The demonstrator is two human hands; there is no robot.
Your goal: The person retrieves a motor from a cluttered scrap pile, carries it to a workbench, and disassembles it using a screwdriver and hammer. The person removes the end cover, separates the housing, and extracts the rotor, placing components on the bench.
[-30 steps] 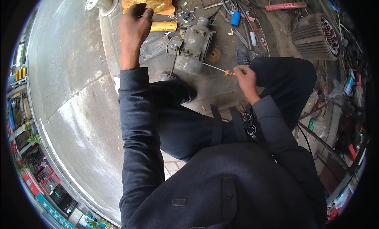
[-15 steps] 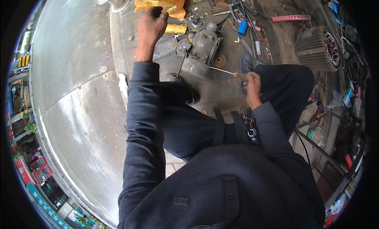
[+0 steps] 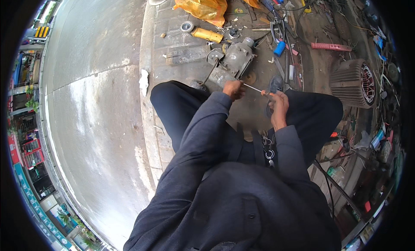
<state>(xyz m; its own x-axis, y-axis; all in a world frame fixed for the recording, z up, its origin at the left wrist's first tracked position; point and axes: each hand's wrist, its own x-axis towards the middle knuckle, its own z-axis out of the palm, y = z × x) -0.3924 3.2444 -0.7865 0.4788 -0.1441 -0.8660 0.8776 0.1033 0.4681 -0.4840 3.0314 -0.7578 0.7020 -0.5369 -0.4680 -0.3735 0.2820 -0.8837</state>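
Note:
A grey electric motor (image 3: 237, 58) lies on the ground between my feet. My right hand (image 3: 279, 108) is closed around the orange handle of a screwdriver (image 3: 252, 88), whose metal shaft points left toward the near end of the motor. At that end, beside the screwdriver's tip, is my left hand (image 3: 234, 90), its fingers curled together. What they hold, if anything, is hidden. A thin metal rod (image 3: 210, 73) slants down along the motor's left side, by my left shoe (image 3: 199, 85).
Beyond the motor lie a yellow angle grinder (image 3: 206, 34), a flat board (image 3: 186, 55) and orange bags (image 3: 201, 6). A ribbed motor housing with windings (image 3: 349, 83) stands at right, among cables and scrap. A blue cylinder (image 3: 279, 48) and a pink bar (image 3: 331, 47) lie farther off.
My left hand has come down and right from near the orange bag to the motor's near end. The screwdriver stays in my right hand. My left knee has swung outward; the view has shifted.

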